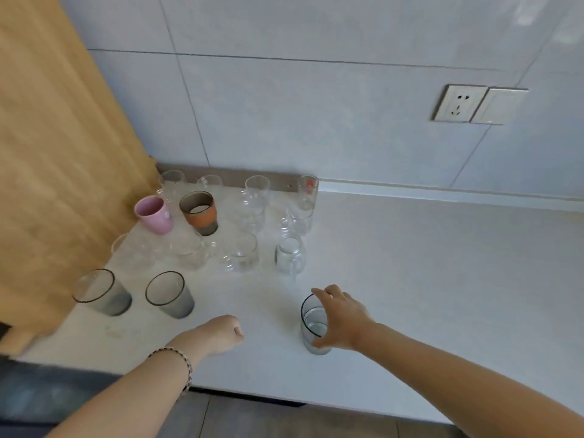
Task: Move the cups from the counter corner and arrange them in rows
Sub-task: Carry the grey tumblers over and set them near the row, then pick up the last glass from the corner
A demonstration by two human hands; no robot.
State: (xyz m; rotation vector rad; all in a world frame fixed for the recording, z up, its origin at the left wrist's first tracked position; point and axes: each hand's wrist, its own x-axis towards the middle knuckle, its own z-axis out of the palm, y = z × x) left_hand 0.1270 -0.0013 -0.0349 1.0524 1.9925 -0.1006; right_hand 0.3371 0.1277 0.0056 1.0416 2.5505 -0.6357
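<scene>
My right hand (343,320) grips a grey-tinted glass (311,327) that stands on the white counter (426,279) near its front edge. My left hand (222,333) rests as a closed fist on the counter, holding nothing. Two more grey-tinted glasses (102,292) (169,294) stand in a line to the left. Behind them are several clear glass cups and mugs (290,254), a pink cup (155,213) and an orange-banded cup (199,211), set out in rows toward the corner. A tall glass with a red mark (309,189) stands at the back by the wall.
A wooden cabinet side (63,153) borders the counter on the left. The tiled wall behind carries a socket (458,102) and a switch plate (497,105). The counter's front edge runs just below my forearms.
</scene>
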